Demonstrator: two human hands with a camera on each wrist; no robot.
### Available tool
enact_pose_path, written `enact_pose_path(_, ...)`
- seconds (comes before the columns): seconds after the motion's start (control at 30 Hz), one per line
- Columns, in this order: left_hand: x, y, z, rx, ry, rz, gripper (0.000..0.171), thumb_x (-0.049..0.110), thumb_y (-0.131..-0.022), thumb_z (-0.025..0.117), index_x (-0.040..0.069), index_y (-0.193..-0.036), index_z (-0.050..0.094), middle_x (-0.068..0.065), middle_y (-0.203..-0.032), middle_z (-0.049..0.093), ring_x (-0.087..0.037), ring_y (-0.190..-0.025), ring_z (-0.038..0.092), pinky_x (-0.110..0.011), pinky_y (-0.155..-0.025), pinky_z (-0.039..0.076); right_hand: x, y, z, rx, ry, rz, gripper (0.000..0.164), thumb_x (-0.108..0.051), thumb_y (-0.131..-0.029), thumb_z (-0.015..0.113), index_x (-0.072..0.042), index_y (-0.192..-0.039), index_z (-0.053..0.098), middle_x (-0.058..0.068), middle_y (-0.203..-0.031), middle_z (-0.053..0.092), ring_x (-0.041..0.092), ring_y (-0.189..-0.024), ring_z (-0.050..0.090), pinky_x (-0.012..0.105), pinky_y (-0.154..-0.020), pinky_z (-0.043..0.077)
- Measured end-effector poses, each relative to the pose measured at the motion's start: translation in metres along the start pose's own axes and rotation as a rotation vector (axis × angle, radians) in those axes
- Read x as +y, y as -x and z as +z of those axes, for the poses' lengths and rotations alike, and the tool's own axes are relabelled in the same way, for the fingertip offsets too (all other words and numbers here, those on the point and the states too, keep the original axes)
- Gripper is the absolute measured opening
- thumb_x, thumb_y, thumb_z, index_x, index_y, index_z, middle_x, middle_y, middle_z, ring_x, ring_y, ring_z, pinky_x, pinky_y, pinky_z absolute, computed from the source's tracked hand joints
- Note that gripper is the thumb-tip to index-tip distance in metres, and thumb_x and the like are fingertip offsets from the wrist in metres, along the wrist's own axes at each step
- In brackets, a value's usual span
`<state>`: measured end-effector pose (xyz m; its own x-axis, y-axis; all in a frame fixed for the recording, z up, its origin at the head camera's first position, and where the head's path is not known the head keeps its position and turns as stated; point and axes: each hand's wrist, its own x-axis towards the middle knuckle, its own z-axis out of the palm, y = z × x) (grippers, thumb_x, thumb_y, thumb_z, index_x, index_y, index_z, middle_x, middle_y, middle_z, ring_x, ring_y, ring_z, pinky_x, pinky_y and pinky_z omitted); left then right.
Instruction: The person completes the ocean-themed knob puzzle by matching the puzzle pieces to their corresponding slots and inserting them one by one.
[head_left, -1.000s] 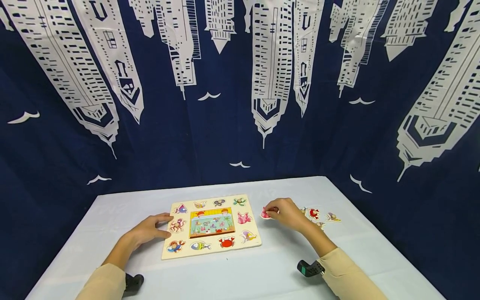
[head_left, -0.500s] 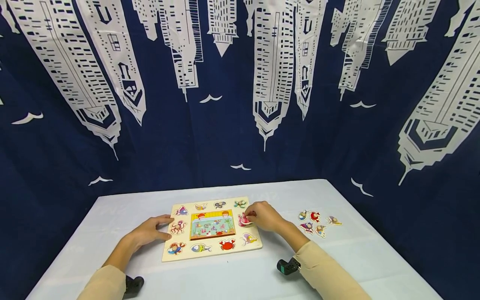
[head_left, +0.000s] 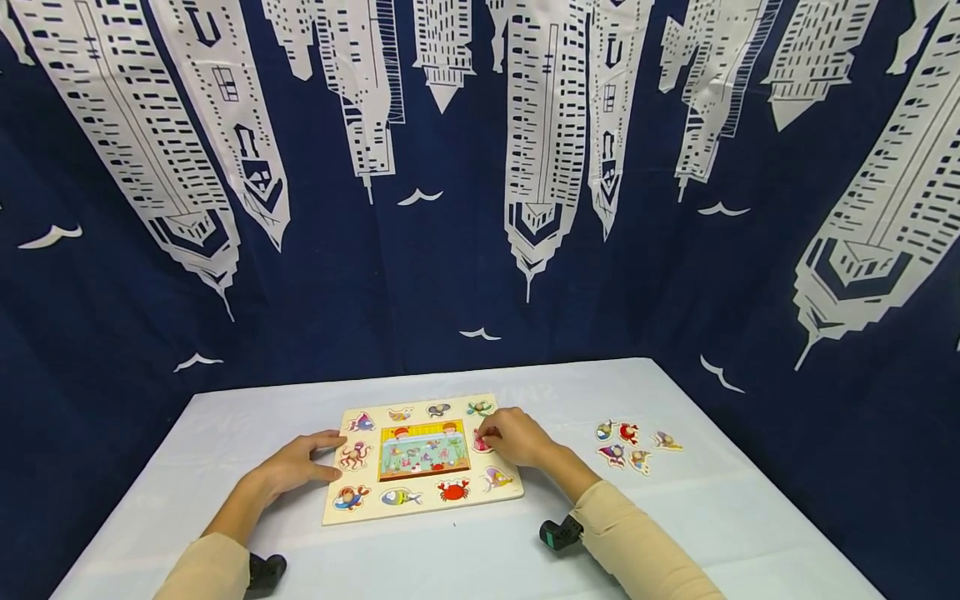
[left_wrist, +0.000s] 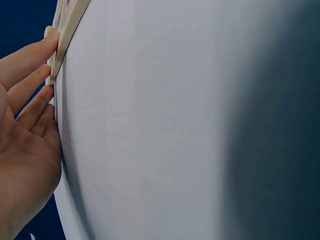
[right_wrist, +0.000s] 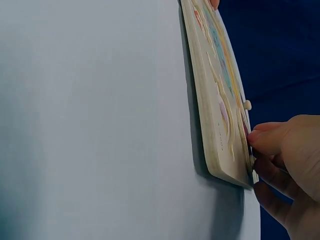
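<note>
**Seating the pink piece** (head_left: 481,443)

From the head view, my right hand (head_left: 517,437) bends its fingers down onto the pink piece at the right side of the puzzle board (head_left: 372,475); I take this for a pinch, though my knuckles hide part of it. My left hand (head_left: 300,460) grasps nothing: its fingers and thumb reach out loosely to the board's left edge. Five loose pieces (head_left: 616,455) lie on the white table (head_left: 405,558), well apart from the board on its right.

From the left wrist, my fingertips meet the board's edge, a steadying touch, I judge.

From the right wrist, my thumb is up against the board's far side, with other fingers bent below. Whether the piece sits flush I cannot tell. I judge the step to be fitting it; the next move calls for matching outline to recess, pressing lightly, then letting go.
</note>
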<state>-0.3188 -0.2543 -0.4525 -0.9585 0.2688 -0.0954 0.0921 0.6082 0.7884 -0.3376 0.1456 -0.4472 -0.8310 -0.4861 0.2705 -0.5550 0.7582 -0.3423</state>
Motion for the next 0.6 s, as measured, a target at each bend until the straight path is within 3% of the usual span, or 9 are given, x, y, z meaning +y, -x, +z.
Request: enact_pose_path(0.6, 0.0000, -0.0005, 0.0001, 0.002, -0.011, -0.004, 0.072, 0.015, -0.081, 0.088, -0.001, -0.144, 0.058, -0.025, -0.162, 0.032, -0.054, -0.147, 0.022, -0.069, -0.117, 0.018, -0.0005, 0.0014, -0.0005, -0.027, 0.032, 0.021, 0.013, -0.006, -0.094, 0.074, -0.009, -0.104, 0.081, 0.000, -0.094, 0.075, 0.010, -0.081, 0.059, 0.033, -0.080, 0.056)
